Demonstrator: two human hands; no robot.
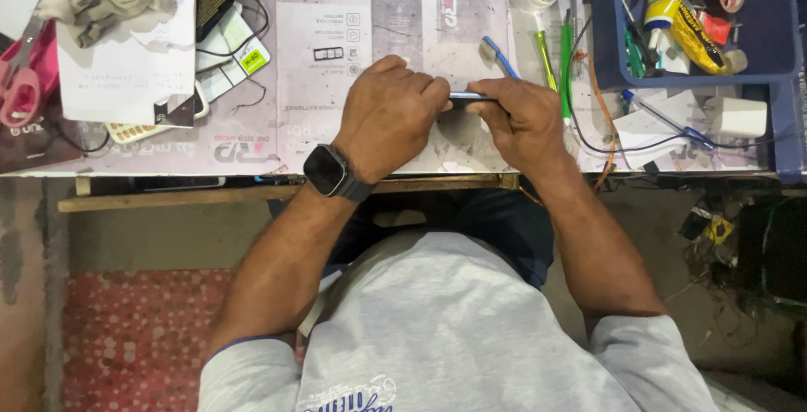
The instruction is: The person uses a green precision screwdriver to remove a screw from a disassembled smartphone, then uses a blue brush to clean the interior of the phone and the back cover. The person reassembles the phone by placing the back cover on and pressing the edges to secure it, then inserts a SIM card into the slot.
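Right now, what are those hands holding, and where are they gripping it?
Both hands hold a thin flat device edge-on: left hand grips its left end, right hand its right end.

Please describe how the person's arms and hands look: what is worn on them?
Both forearms are bare. The left hand has a dark smartwatch with a square black face and dark strap on its wrist. The right hand wears nothing. Short light grey sleeves with a thin dark edge cover the upper arms.

Grey short-sleeved shirt, dark trousers — a black smartwatch [327,171] on the left wrist.
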